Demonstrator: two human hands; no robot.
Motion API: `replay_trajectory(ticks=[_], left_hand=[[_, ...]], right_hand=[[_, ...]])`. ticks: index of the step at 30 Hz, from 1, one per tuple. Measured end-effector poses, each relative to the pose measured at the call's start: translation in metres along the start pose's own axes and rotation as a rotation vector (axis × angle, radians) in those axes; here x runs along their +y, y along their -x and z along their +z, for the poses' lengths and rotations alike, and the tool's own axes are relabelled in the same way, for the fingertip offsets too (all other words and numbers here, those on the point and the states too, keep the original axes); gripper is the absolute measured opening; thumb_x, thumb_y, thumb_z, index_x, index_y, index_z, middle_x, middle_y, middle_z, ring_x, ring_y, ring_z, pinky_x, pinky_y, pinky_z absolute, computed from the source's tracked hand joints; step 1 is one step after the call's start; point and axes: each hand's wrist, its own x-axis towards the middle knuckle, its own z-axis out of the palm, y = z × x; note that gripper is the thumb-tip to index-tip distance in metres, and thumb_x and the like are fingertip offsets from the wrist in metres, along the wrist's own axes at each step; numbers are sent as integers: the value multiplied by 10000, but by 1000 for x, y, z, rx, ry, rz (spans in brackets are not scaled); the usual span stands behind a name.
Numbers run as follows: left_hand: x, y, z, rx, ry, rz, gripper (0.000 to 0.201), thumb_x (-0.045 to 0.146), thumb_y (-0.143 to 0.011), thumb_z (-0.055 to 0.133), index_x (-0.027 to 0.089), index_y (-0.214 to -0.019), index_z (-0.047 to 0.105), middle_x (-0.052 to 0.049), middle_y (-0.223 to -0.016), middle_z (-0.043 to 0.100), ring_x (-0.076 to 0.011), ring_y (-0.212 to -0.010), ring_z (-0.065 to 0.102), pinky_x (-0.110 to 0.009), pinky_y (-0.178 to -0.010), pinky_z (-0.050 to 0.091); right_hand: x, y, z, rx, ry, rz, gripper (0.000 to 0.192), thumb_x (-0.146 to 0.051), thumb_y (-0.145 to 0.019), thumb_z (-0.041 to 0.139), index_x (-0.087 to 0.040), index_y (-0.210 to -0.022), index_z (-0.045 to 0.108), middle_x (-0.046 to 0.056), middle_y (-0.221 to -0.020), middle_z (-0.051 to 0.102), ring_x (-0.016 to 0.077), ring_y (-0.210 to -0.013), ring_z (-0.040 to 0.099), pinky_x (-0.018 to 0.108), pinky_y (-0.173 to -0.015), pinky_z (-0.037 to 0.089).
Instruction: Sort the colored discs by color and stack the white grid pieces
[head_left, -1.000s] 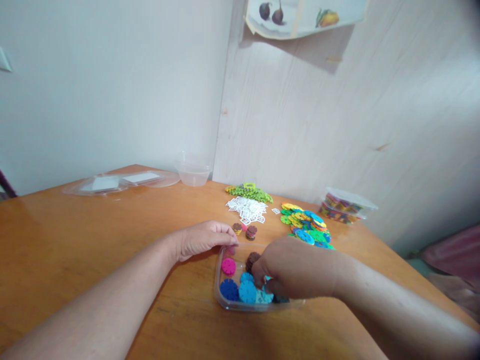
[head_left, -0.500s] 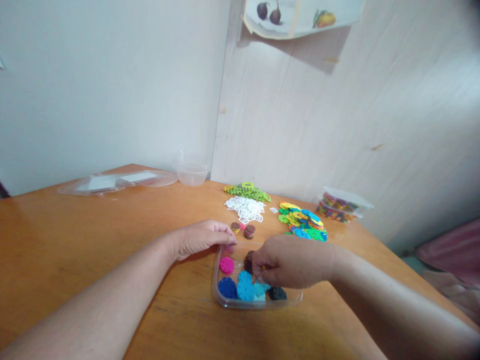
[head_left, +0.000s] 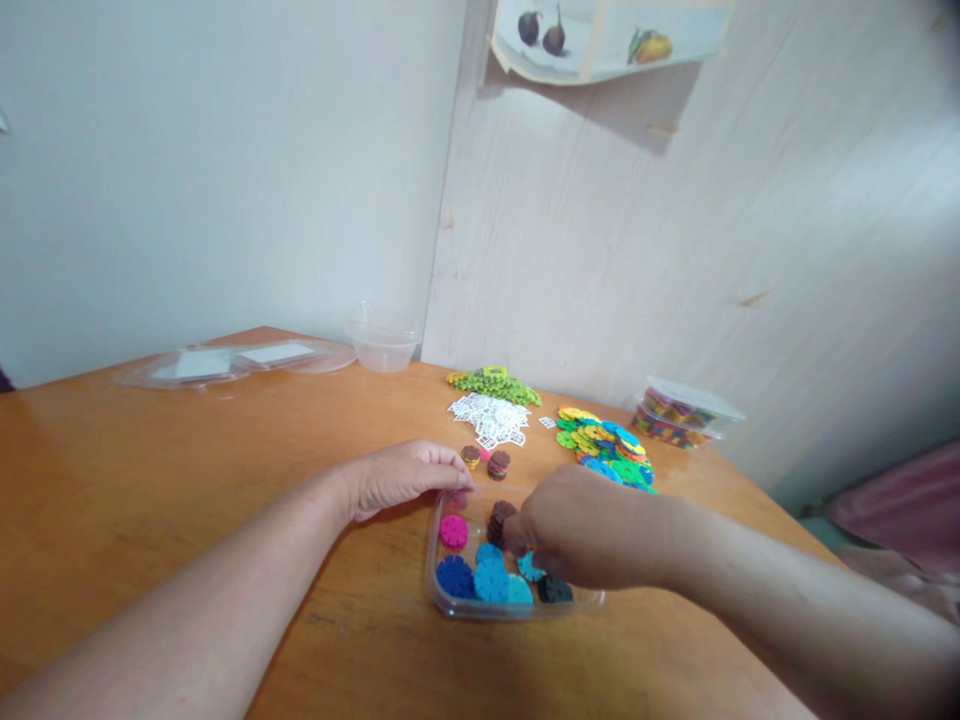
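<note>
A shallow clear plastic container (head_left: pixel 517 608) lies on the wooden table in front of me. At its far left corner, my left hand (head_left: pixel 412 477) is closed with its fingertips on the rim. My right hand (head_left: pixel 577 525) is closed over the container's right part, fingers pointing down and mostly hidden. A light blue notched disc (head_left: pixel 530 567) shows at its fingers, partly covered by them. Inside stand a pink disc stack (head_left: pixel 453 532), a brown stack (head_left: pixel 500 522), dark blue discs (head_left: pixel 454 576), mid-blue discs (head_left: pixel 491 578), pale turquoise discs (head_left: pixel 519 590) and black discs (head_left: pixel 556 590).
Behind the container are two small stacks of discs (head_left: pixel 499 463), white lattice pieces (head_left: pixel 491 418), green pieces (head_left: pixel 496 386) and a multicoloured disc heap (head_left: pixel 607 445). Lidded boxes (head_left: pixel 679 412) stand at right. A clear tub (head_left: pixel 384 345) and flat lids (head_left: pixel 202 365) sit at the back left.
My right hand has shifted slightly right within the container, and the light blue disc has come away from the pale turquoise stack with it. My left hand has stayed on the rim.
</note>
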Motion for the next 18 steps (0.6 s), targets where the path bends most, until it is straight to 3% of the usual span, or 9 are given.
replay_trajectory(ticks=[7, 10, 14, 18], left_hand=[[0, 0, 0, 2, -16, 7, 339, 462, -761, 647, 146, -883, 680, -64, -885, 698, -194, -833, 596, -312, -799, 420], [1, 0, -1, 2, -16, 1, 339, 459, -757, 647, 143, -874, 682, -62, -880, 698, -190, -834, 591, -312, -811, 416], [1, 0, 0, 3, -16, -2, 342, 466, -748, 645, 148, -869, 682, -57, -874, 696, -189, -825, 588, -307, -796, 416], [-1, -1, 1, 12, -6, 3, 349, 473, -734, 653, 153, -871, 686, -57, -873, 697, -192, -828, 592, -308, -799, 421]], right_hand=[[-1, -3, 4, -73, 163, -91, 330, -168, -775, 610, -237, -1097, 631, 25, -765, 687, 144, -562, 589, 245, -499, 248], [4, -6, 10, -42, 216, -120, 367, -161, -778, 614, -221, -1140, 594, 20, -756, 683, 140, -525, 583, 248, -475, 231], [5, -9, 15, 5, 260, -175, 283, -173, -766, 629, -219, -1045, 608, 29, -838, 693, 131, -509, 572, 252, -452, 202], [5, -9, 16, 23, 262, -185, 250, -167, -767, 624, -220, -1011, 610, 13, -749, 677, 129, -489, 552, 250, -449, 180]])
